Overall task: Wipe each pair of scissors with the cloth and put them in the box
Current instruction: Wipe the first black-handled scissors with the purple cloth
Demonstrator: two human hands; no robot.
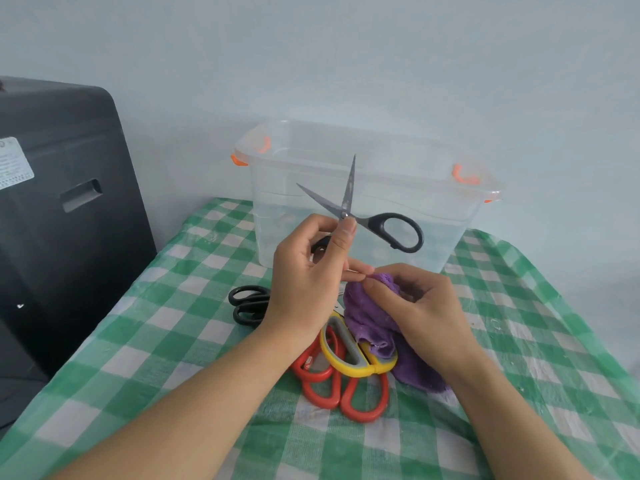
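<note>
My left hand (308, 271) holds a black-handled pair of scissors (377, 223) up in front of the box, blades spread apart and pointing upward. One handle loop sticks out to the right; the other is hidden in my palm. My right hand (419, 306) pinches a purple cloth (370, 320) just below the scissors. The clear plastic box (450, 216) with orange latches stands behind. On the table lie another black pair (247, 304), a yellow-and-grey pair (349, 351) and red-handled scissors (346, 393), partly covered by my hands and the cloth.
A green-and-white checked tablecloth (173, 341) covers the table. A large black case (62, 216) with a white label stands close at the left edge. A pale wall is right behind the box.
</note>
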